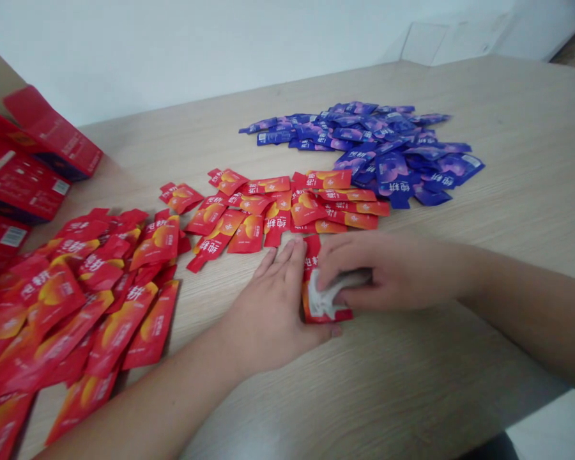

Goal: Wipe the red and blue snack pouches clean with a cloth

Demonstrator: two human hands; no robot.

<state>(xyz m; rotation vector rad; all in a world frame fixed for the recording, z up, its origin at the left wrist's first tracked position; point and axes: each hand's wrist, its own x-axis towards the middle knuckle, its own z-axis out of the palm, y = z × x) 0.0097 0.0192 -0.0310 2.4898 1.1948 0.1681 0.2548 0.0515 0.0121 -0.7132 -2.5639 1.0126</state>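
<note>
A red and orange sachet (311, 250) lies flat on the wooden table in front of me, partly covered by both hands. My left hand (280, 306) rests beside it with fingers stretched out, its fingertips and thumb along the sachet's edges. Bunched in my right hand (368, 268) is a crumpled white tissue (323, 299), pressed against the sachet's face. Just beyond my fingers spreads a group of red sachets (246, 233). A larger heap of red sachets (108, 319) lies left of my left forearm.
A pile of blue-purple sachets (393, 169) lies farther back on the table (522, 166), touching the red group. Red cardboard boxes (22, 179) stand at the left edge. A pale wall (196, 51) runs behind the table.
</note>
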